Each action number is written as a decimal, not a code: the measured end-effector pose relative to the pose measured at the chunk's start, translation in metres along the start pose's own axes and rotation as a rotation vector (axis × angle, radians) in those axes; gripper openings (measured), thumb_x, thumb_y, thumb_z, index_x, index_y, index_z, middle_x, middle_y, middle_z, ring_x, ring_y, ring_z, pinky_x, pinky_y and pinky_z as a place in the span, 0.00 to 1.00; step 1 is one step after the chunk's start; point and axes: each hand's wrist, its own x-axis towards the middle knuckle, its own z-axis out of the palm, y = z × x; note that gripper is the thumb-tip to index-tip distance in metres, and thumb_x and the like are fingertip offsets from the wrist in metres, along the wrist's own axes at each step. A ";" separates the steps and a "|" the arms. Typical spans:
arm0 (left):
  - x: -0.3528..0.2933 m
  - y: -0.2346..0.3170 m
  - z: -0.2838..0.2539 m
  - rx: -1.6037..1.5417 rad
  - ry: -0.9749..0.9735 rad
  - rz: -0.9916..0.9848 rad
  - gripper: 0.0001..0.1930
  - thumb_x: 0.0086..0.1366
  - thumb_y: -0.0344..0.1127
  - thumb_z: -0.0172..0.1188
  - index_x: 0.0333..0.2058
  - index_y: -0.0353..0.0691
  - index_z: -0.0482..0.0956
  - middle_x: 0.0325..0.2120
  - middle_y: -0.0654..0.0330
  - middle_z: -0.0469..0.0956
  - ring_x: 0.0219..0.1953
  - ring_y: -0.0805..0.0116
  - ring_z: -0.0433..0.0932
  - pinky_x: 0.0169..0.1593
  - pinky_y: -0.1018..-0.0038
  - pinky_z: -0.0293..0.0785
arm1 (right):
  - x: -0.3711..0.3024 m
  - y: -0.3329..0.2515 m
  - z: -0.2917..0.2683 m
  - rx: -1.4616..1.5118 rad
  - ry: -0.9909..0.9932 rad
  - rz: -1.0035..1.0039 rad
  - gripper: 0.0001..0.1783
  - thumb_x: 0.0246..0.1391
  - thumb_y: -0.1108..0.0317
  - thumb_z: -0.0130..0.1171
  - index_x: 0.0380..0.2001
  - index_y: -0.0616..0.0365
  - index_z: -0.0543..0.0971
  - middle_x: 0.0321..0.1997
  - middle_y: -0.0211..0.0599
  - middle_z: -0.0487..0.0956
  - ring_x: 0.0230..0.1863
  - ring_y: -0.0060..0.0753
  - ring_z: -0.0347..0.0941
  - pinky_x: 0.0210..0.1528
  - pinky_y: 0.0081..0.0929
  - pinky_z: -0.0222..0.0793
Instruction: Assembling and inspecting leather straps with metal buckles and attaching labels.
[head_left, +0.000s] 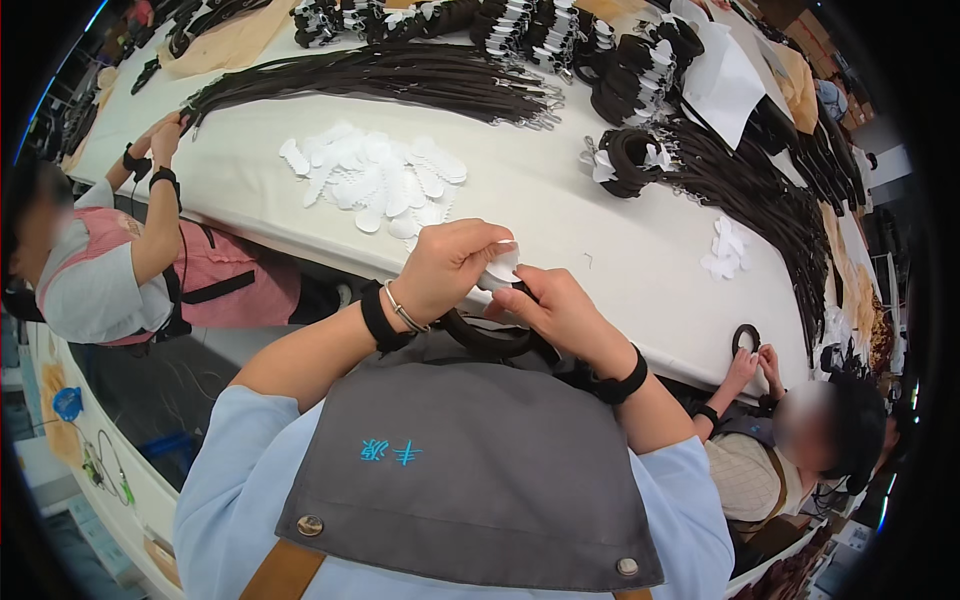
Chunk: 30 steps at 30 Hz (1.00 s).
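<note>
In front of my chest, my left hand [455, 262] pinches a white paper tag [503, 262] between thumb and fingers. My right hand [562, 312] is closed on a coiled dark strap [485, 338], with its thumb and fingertips right at the tag's lower edge. The coil hangs below both hands, against my grey apron. The tag seems to bend around the strap, but my fingers cover where they meet. Just beyond my hands lies a loose heap of white tags [385, 175] with scalloped edges.
Long dark straps [380, 82] with metal clips stretch across the white table [540, 180]. Tagged coils [630, 160] stand at the far right, near more straps [770, 190] and a small tag pile [727, 248]. Co-workers work at left and right; the right one holds a dark coil [746, 338].
</note>
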 end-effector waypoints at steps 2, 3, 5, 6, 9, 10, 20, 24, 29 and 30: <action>-0.001 0.004 -0.002 0.107 -0.006 0.104 0.05 0.65 0.26 0.55 0.35 0.34 0.80 0.24 0.57 0.79 0.24 0.71 0.75 0.29 0.78 0.70 | 0.000 0.002 0.001 -0.125 0.060 -0.257 0.14 0.61 0.60 0.55 0.37 0.61 0.74 0.31 0.36 0.81 0.27 0.33 0.80 0.33 0.24 0.73; 0.002 0.002 0.001 0.108 -0.001 0.106 0.05 0.65 0.26 0.55 0.35 0.34 0.80 0.24 0.57 0.79 0.24 0.71 0.75 0.29 0.78 0.70 | -0.001 -0.001 0.001 -0.129 0.058 -0.259 0.14 0.61 0.60 0.55 0.37 0.61 0.74 0.31 0.36 0.81 0.27 0.33 0.80 0.33 0.24 0.73; 0.011 -0.002 0.005 -0.026 0.068 -0.039 0.06 0.65 0.28 0.56 0.35 0.34 0.80 0.22 0.59 0.78 0.24 0.74 0.75 0.29 0.78 0.70 | -0.003 -0.010 0.001 0.526 0.001 0.018 0.15 0.61 0.61 0.56 0.36 0.64 0.72 0.30 0.40 0.81 0.21 0.30 0.78 0.29 0.20 0.72; 0.014 0.001 -0.001 -0.066 -0.026 -0.295 0.11 0.69 0.35 0.53 0.40 0.33 0.78 0.25 0.60 0.79 0.28 0.75 0.77 0.32 0.79 0.73 | -0.004 -0.009 0.000 0.580 -0.028 0.052 0.15 0.62 0.61 0.54 0.37 0.65 0.71 0.30 0.44 0.80 0.19 0.28 0.76 0.27 0.20 0.73; 0.014 -0.009 -0.012 -0.563 -0.176 -0.677 0.17 0.72 0.42 0.49 0.47 0.32 0.73 0.29 0.59 0.80 0.32 0.73 0.79 0.37 0.78 0.75 | -0.008 0.001 -0.005 0.852 0.016 0.013 0.14 0.63 0.62 0.52 0.39 0.66 0.70 0.30 0.45 0.80 0.17 0.28 0.75 0.26 0.21 0.74; 0.011 -0.018 -0.020 -0.550 -0.375 -0.624 0.20 0.73 0.45 0.44 0.49 0.32 0.70 0.30 0.57 0.79 0.35 0.69 0.80 0.41 0.75 0.76 | -0.008 0.006 -0.008 0.946 0.013 -0.029 0.14 0.64 0.62 0.50 0.41 0.65 0.70 0.30 0.47 0.80 0.19 0.28 0.76 0.27 0.23 0.75; 0.000 0.006 -0.016 -0.694 -0.371 -0.699 0.12 0.74 0.40 0.42 0.40 0.36 0.65 0.20 0.67 0.63 0.17 0.78 0.67 0.30 0.73 0.77 | 0.004 0.024 0.008 1.251 0.171 0.045 0.20 0.62 0.49 0.52 0.39 0.58 0.72 0.22 0.30 0.72 0.22 0.19 0.65 0.29 0.19 0.68; 0.001 0.015 -0.015 -0.663 -0.327 -0.675 0.10 0.74 0.38 0.42 0.38 0.36 0.64 0.20 0.67 0.63 0.14 0.80 0.63 0.24 0.75 0.76 | 0.003 0.027 0.004 1.424 -0.137 -0.123 0.25 0.63 0.44 0.47 0.37 0.59 0.69 0.23 0.32 0.74 0.18 0.16 0.63 0.19 0.16 0.65; 0.005 0.017 -0.011 -0.605 -0.266 -0.632 0.09 0.73 0.36 0.43 0.39 0.36 0.65 0.17 0.68 0.62 0.11 0.82 0.61 0.18 0.79 0.71 | 0.004 0.004 0.008 1.160 0.122 -0.080 0.25 0.64 0.46 0.46 0.38 0.62 0.71 0.25 0.39 0.78 0.22 0.23 0.71 0.30 0.25 0.73; 0.006 0.015 -0.011 -0.608 -0.271 -0.626 0.09 0.73 0.36 0.43 0.39 0.36 0.65 0.17 0.68 0.62 0.11 0.82 0.61 0.18 0.79 0.71 | 0.003 -0.001 0.010 1.082 0.295 -0.032 0.25 0.65 0.47 0.46 0.38 0.63 0.72 0.26 0.41 0.79 0.24 0.26 0.73 0.34 0.29 0.74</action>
